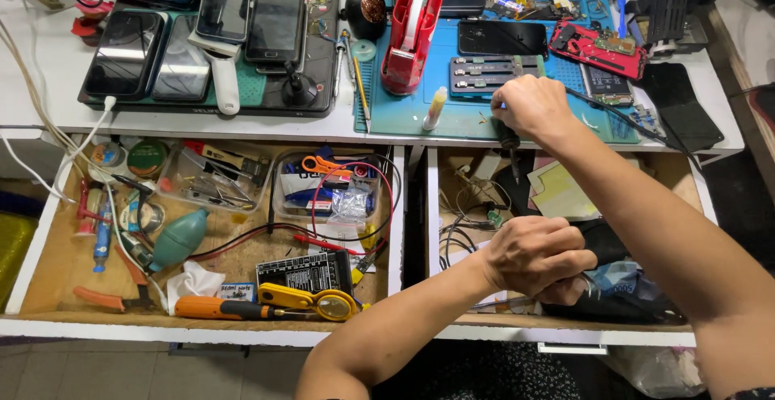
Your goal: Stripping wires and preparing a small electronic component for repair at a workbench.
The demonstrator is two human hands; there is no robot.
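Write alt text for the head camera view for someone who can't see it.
A person's right hand grips a black-handled screwdriver at the edge of a blue work mat, while the left hand reaches into the open right wooden drawer. Phones and a red tape dispenser crowd the white desk.

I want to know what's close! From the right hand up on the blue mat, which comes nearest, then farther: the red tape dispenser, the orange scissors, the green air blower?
From the right hand:
1. Red tape dispenser, on the mat, to its left.
2. Orange scissors, in the left drawer's clear tub.
3. Green air blower, far left in that drawer.
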